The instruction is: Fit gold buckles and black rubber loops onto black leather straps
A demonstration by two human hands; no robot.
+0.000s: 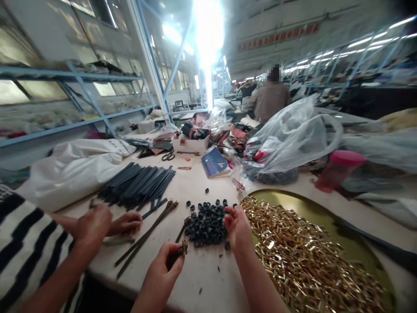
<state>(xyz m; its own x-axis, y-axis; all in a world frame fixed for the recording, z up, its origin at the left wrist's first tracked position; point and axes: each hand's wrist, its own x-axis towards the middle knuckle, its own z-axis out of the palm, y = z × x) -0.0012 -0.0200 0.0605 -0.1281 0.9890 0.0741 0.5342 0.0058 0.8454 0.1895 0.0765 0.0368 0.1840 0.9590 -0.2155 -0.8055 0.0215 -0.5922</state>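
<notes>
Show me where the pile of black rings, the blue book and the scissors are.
pile of black rings (206, 224): head view, middle of the pile.
blue book (214, 162): head view, its cover.
scissors (168, 156): head view, the handles.

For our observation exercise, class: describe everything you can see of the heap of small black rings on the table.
The heap of black rings is a loose mound of many small, dark, matt loops, rubber or plastic by their look. It lies on the pale table, between the dark strap held in the left hand and the gold tray. A few strays lie scattered past its far edge. The right hand touches its right edge with the fingertips.
</notes>
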